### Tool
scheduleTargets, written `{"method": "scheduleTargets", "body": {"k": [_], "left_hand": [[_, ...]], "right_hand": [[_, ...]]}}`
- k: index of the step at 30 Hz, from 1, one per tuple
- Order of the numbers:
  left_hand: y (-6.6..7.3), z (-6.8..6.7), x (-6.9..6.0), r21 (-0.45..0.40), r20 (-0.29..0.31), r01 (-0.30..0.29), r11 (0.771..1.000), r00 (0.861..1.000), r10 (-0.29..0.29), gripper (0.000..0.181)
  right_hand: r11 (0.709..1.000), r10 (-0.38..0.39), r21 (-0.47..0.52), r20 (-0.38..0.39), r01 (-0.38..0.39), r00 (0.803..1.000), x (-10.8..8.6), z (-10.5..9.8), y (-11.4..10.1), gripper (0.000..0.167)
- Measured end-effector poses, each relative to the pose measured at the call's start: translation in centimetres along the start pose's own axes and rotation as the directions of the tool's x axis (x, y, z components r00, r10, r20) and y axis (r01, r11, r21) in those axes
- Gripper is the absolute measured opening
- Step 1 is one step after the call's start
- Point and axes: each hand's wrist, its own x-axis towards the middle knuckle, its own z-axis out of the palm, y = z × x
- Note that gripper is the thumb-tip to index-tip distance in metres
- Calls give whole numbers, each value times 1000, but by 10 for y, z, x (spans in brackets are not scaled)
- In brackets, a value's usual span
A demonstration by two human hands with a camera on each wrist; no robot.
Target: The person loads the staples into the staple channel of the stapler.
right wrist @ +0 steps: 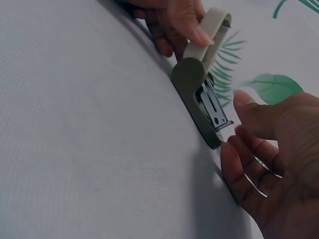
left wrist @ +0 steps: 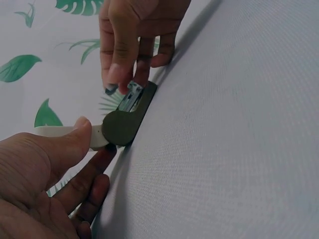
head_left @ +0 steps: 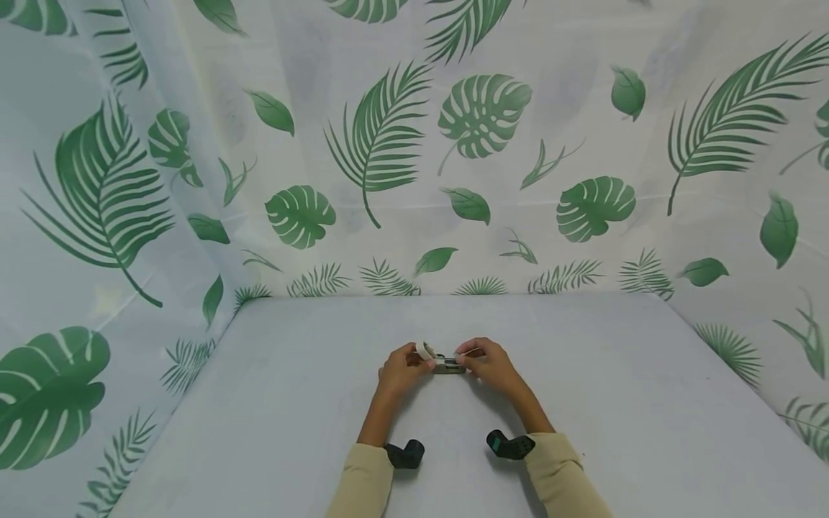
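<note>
A stapler (head_left: 447,365) with a dark olive base (right wrist: 188,74) and a cream top arm (right wrist: 212,35) rests on the white tabletop, its top arm swung up. Its metal staple magazine (right wrist: 214,107) lies exposed, tilted slightly off the base. My left hand (head_left: 403,370) grips the raised top arm by the hinge, thumb on one side and fingers underneath. Around the stapler's front end is my right hand (head_left: 488,365). One of its fingertips is at the base's tip, while the thumb stands apart from the magazine. A small dark spot shows at the right thumb tip in the left wrist view; its nature is unclear.
The white tabletop (head_left: 285,417) reaches back to a leaf-printed curtain (head_left: 505,244), which also hangs along both sides. Black wrist cameras, a left one (head_left: 406,455) and a right one (head_left: 510,445), sit at the cuffs of the beige sleeves (head_left: 363,475).
</note>
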Motion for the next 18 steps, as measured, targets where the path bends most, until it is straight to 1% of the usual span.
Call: {"method": "scheduleTargets", "body": {"k": [4,11,18], "left_hand": [[0,-1,-1,6,1,-3,1000,1000,3,28],[2,-1,-3,1,0,-8,1000,1000,8,26],[4,-2,-5,0,-9,-23,1000,1000,23,26]], "right_hand": [[999,-24,-30,8,24,1000,0,5,-2,12],[996,-17,-84,-17,16,1000,-5,10,-8,8],[990,-39,-139,-35,33,999,-4,11,-10,9]]}}
